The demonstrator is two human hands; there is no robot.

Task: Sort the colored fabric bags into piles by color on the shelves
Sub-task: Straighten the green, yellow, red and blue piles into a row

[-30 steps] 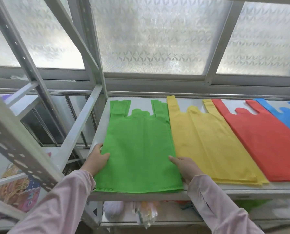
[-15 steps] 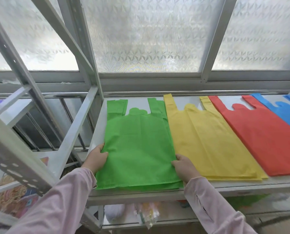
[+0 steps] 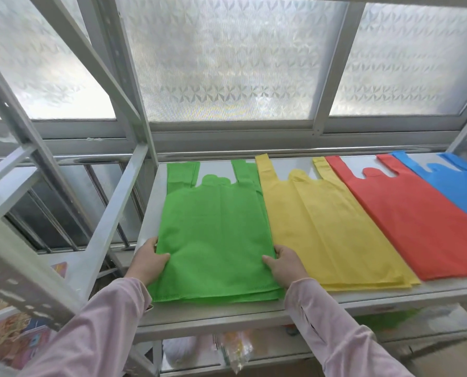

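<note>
The green pile [image 3: 216, 235] lies flat on the shelf [image 3: 227, 314]. The left hand [image 3: 149, 263] and the right hand [image 3: 284, 265] hold its two side edges, fingers clamped on the fabric. To its right lie the yellow pile [image 3: 327, 229], then the red pile [image 3: 406, 219], then the blue pile [image 3: 455, 186].

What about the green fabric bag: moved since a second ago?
Yes. The green fabric bag slid backward: its hem was at the front edge of the grey metal shelf, now bare shelf shows between.

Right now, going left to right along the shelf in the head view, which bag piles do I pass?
green pile → yellow pile → red pile → blue pile
</note>
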